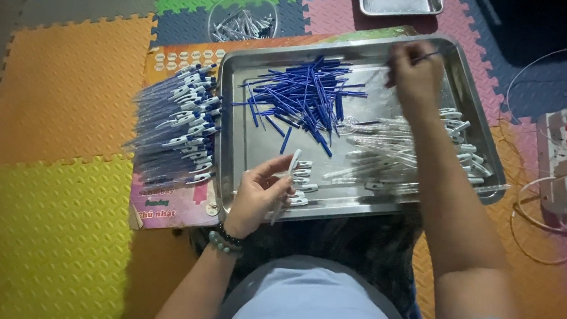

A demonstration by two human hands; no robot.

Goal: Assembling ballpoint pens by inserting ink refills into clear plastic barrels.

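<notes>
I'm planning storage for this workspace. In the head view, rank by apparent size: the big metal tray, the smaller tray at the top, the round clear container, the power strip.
1. Big metal tray
2. Smaller tray, partly cut off by the frame
3. Round clear container and power strip: look alike, so unranked

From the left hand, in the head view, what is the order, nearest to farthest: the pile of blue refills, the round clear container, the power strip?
Measured from the left hand, which holds a clear pen barrel:
1. Pile of blue refills, in the metal tray, just above the hand.
2. Round clear container, on the mat beyond the tray's top left corner.
3. Power strip, far right on the mat.
</notes>
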